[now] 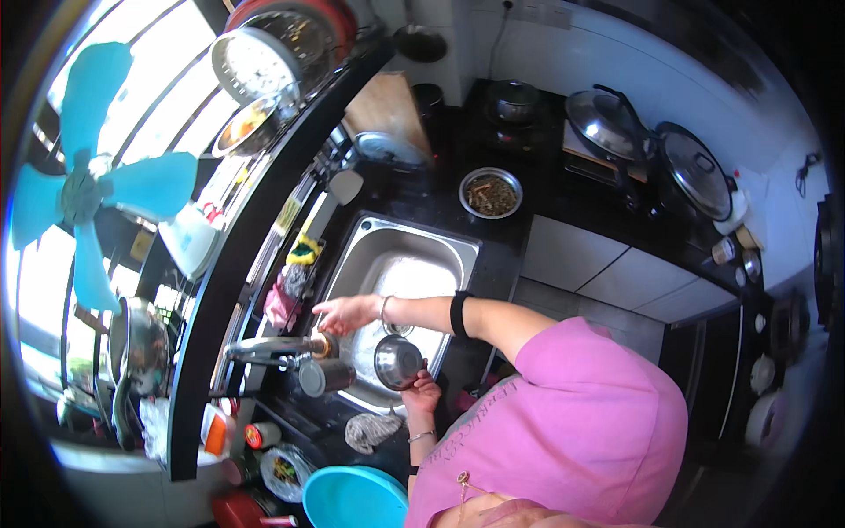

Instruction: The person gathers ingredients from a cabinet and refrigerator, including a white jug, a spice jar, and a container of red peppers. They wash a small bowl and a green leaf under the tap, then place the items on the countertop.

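My left hand point(422, 395) grips the rim of a small stainless steel bowl point(398, 362), tilted over the near corner of a steel sink point(470, 245). My right arm reaches across the sink. Its hand point(348, 314) is held with fingers apart beside the faucet point(277, 347), with nothing visible in it. A metal canister point(327, 377) stands next to the faucet, close to the bowl. Past the sink's other end, a steel bowl of dried brown plant pieces point(490, 193) sits on the black counter.
A grey cloth point(373, 432) and a turquoise basin point(356, 498) lie on one side of the sink. Behind it are a yellow-green sponge point(304, 250), a pink cloth point(280, 305) and a black shelf point(218, 264). A lidded pot point(513, 102) and a covered wok point(606, 125) stand further along the counter.
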{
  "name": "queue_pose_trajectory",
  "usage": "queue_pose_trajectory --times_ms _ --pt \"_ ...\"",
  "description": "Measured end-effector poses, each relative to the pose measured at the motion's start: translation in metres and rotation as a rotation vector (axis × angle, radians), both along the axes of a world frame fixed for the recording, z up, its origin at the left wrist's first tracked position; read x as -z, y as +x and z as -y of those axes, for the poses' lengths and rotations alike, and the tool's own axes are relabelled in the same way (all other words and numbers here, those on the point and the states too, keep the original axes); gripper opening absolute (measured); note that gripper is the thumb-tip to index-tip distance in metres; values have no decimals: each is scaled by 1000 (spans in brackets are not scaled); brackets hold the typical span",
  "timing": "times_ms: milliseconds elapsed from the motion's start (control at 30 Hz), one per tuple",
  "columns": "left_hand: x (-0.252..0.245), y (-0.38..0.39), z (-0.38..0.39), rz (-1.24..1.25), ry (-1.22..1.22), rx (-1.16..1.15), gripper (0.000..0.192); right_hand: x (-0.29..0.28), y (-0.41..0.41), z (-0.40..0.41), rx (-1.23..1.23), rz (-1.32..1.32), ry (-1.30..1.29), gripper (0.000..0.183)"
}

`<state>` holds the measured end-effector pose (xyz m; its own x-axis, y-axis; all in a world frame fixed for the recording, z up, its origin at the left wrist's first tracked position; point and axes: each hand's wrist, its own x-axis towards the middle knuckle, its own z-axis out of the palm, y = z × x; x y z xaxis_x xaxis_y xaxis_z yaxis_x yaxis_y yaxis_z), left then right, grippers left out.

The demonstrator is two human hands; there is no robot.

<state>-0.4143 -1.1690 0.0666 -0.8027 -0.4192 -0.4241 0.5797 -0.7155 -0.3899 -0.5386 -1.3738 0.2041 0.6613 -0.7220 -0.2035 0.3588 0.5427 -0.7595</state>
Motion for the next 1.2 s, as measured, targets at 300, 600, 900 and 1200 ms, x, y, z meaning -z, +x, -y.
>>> queue_pose_trajectory --times_ms 300,600,900,1200 --pt "-13 -28 16 -251 93 -94 33 5 -84 -122 378 -872 -642 83" --pt "-4 -71 29 664 -288 -180 38 43 -302 -390 774 -1487 -652 58" --pt "-24 -277 -92 1062 -1095 -27 38 75 -397 -764 508 -1707 69 38" --pt "-6 -527 -292 504 -970 679 36 51 -519 -916 866 -1724 123 47"
